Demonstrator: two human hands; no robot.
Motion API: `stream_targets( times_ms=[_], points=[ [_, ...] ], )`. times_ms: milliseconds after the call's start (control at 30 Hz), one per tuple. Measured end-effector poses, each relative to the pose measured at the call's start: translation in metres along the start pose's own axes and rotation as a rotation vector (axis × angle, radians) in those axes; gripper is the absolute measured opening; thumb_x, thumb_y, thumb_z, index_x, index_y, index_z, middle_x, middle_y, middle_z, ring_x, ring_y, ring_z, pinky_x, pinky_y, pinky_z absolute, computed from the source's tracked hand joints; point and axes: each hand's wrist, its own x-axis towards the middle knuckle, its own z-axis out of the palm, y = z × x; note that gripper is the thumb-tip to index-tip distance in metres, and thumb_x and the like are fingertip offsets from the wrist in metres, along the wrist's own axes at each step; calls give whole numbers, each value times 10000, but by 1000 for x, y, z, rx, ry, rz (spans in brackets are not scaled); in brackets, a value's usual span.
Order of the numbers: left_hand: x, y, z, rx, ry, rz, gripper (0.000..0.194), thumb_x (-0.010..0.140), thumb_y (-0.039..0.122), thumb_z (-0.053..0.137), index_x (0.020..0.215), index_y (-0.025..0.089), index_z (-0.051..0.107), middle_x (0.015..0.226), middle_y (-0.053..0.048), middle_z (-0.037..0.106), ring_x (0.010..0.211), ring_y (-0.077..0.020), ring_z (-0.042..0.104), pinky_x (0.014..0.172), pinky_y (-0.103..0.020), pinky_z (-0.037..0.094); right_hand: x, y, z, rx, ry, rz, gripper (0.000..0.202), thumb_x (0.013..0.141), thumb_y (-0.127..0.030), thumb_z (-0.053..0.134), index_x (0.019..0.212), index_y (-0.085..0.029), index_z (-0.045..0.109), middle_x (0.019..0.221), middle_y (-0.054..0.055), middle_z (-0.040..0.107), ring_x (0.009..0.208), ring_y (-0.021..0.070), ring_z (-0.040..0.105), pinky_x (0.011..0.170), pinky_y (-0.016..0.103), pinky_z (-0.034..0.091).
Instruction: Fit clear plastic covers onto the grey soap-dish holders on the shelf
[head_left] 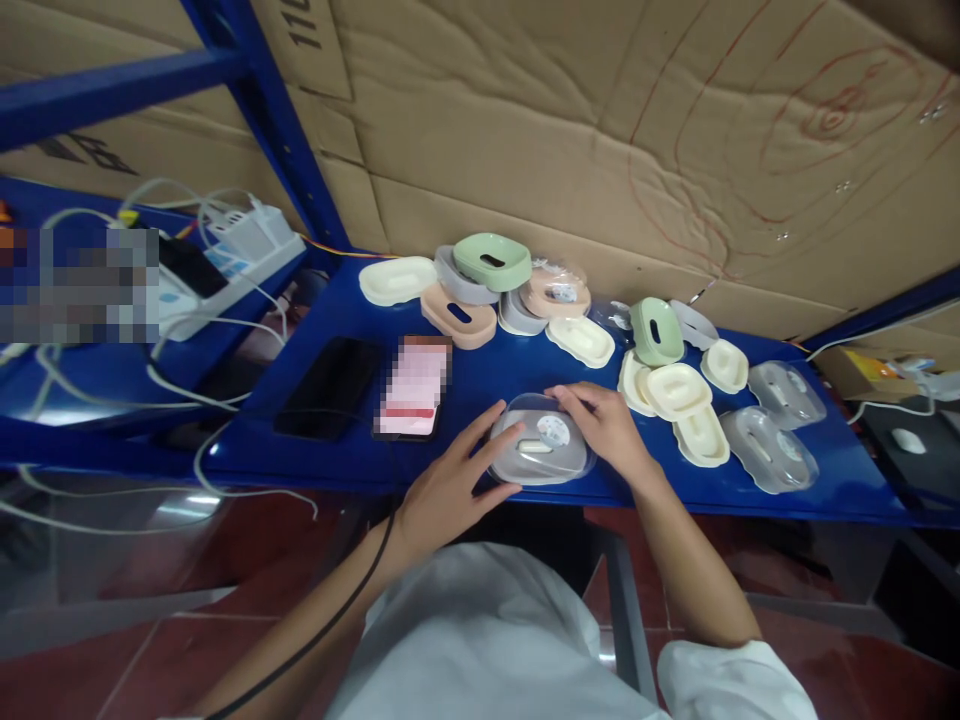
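Note:
A grey oval dish under a clear plastic cover (540, 455), with a round sticker on it, sits near the front edge of the blue table (480, 385). My left hand (446, 490) rests against its left side, fingers spread over the cover. On the far right side of the cover, my right hand (604, 425) has thumb and fingers pressed together at its rim. Left of the dish lies a phone (412, 390) with a lit screen, beside a dark flat device (330, 388).
Behind stand a green dish (491, 262), a peach dish (459, 318) and several cream pieces. Further right are another green dish (656, 332) and covered grey dishes (772, 450). A power strip (255, 240) with tangled cables sits at left; cardboard (525, 130) walls the back.

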Motion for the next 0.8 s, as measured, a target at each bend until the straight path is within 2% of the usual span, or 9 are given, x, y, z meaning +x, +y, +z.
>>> stream_targets(
  times_ms=[133, 233, 267, 333, 400, 433, 500, 633, 800],
  points=[
    [-1, 0, -2, -23, 20, 20, 611, 989, 313, 742, 1544, 335, 487, 1721, -86, 409, 1550, -282, 481, 1219, -463, 511, -6, -5, 5, -181, -25, -172, 352, 1097, -462, 554, 1045, -247, 828, 1031, 48, 840, 949, 223, 767, 943, 394, 527],
    [-1, 2, -3, -45, 49, 26, 524, 991, 288, 742, 1469, 306, 528, 1686, -90, 461, 1538, -260, 496, 1251, -458, 472, -25, -9, -2, -237, -17, -236, 385, 1117, -459, 504, 1340, -250, 738, 1278, 80, 792, 1150, 237, 750, 1073, 437, 518],
    [-1, 2, -4, -55, 54, 18, 510, 990, 281, 742, 1454, 301, 532, 1682, -93, 465, 1533, -255, 502, 1254, -453, 467, -33, -10, -3, -264, -65, -268, 442, 1099, -492, 533, 1449, -257, 668, 1414, 98, 725, 1283, 259, 697, 1129, 465, 500],
    [0, 2, -5, -84, 42, 2, 513, 983, 276, 751, 1445, 297, 530, 1680, -96, 468, 1529, -251, 508, 1254, -442, 465, -50, -11, -5, -337, -186, -329, 642, 1027, -563, 638, 1589, -274, 529, 1650, 124, 509, 1516, 313, 502, 1211, 524, 456],
    [0, 2, -6, -122, 13, -3, 554, 972, 279, 765, 1465, 299, 514, 1673, -96, 477, 1529, -250, 507, 1258, -437, 460, -63, -9, -5, -400, -237, -372, 754, 971, -565, 716, 1629, -288, 475, 1754, 120, 329, 1615, 340, 335, 1252, 555, 425],
    [0, 1, -6, -138, -1, -2, 581, 968, 280, 771, 1482, 303, 503, 1671, -94, 480, 1531, -249, 505, 1262, -436, 453, -67, -8, -4, -413, -243, -392, 751, 970, -539, 728, 1632, -295, 470, 1767, 110, 300, 1629, 337, 302, 1264, 556, 417],
    [0, -1, -6, -152, -14, -3, 622, 970, 277, 768, 1518, 317, 477, 1672, -87, 478, 1540, -244, 494, 1274, -434, 437, -69, -6, -3, -417, -265, -440, 724, 986, -494, 722, 1636, -309, 462, 1761, 93, 320, 1630, 319, 296, 1281, 550, 407],
    [1, -4, -6, -138, -20, -19, 659, 979, 274, 755, 1558, 338, 447, 1687, -77, 457, 1555, -241, 470, 1288, -432, 415, -62, -1, 0, -455, -281, -480, 735, 989, -517, 709, 1643, -295, 455, 1750, 112, 340, 1626, 333, 294, 1285, 568, 400],
    [1, -4, -5, -110, -33, -22, 711, 999, 299, 726, 1617, 347, 377, 1718, -84, 415, 1588, -260, 420, 1302, -464, 391, -61, 1, 6, -455, -207, -468, 709, 975, -519, 727, 1609, -285, 512, 1724, 134, 383, 1526, 347, 428, 1226, 555, 471]
  ],
)
